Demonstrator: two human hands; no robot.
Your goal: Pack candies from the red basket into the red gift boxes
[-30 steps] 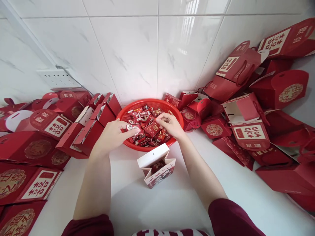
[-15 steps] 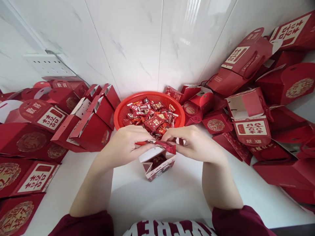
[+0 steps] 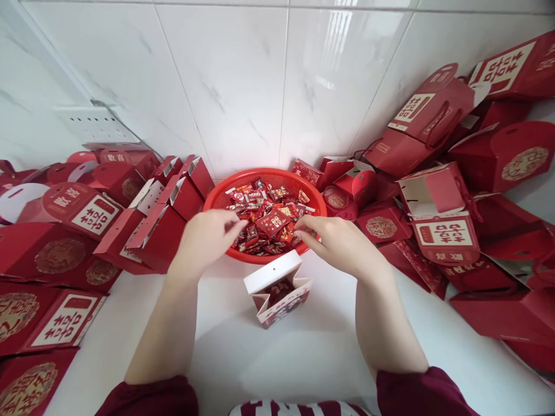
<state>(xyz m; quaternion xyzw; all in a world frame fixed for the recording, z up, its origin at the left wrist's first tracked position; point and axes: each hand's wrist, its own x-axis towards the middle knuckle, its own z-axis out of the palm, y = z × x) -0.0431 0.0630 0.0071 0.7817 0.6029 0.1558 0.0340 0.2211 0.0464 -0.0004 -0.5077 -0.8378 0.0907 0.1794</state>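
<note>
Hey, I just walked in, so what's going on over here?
A person has both hands at a red basket of wrapped sweets: the left hand at its near left side, the right hand at its near right. Whether either grips a sweet is unclear. Just in front, a small box stands open on the white surface, with something red inside. More red boxes are piled on both sides.

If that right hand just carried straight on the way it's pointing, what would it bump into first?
Most likely the wrapped candies in the red basket: the right hand points inward across them. Its fingertips look very close, perhaps touching, but depth is hard to judge here.
</note>
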